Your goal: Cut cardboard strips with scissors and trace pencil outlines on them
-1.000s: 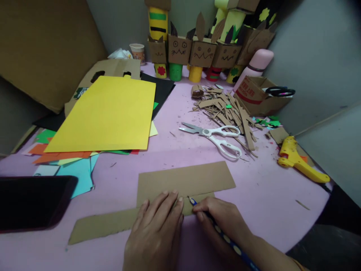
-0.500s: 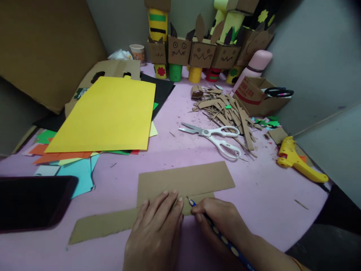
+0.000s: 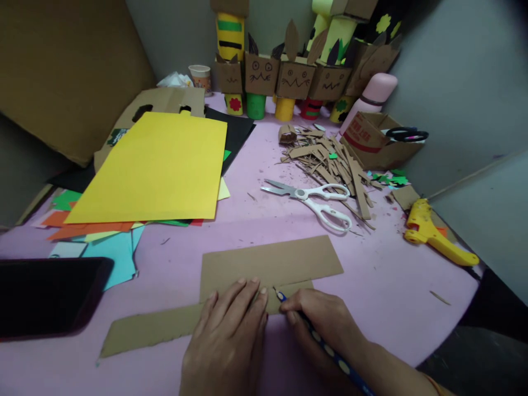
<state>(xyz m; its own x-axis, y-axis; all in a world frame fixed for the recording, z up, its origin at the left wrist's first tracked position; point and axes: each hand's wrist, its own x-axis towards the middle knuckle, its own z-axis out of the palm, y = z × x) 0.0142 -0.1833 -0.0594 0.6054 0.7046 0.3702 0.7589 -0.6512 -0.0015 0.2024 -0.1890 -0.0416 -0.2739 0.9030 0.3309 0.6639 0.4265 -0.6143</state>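
My left hand (image 3: 231, 330) lies flat with its fingers stretched out, pressing on cardboard. Under it a narrow cardboard strip (image 3: 152, 330) runs out to the left, and a wider cardboard piece (image 3: 268, 261) extends behind the fingers. How the two overlap beneath the hand is hidden. In my right hand (image 3: 322, 324) is a blue pencil (image 3: 319, 338) with pale spots, pinched near its point. The pencil tip touches the cardboard just right of my left fingertips. White-handled scissors (image 3: 307, 195) lie with blades parted beyond the cardboard.
At left are a dark phone (image 3: 53, 297) and yellow sheets (image 3: 157, 170) over coloured paper. Cardboard scraps (image 3: 325, 157) lie at back right, near a small box (image 3: 375, 140) and a pink bottle (image 3: 373, 93). A yellow glue gun (image 3: 437, 236) rests at right; cardboard figures (image 3: 295, 80) stand behind.
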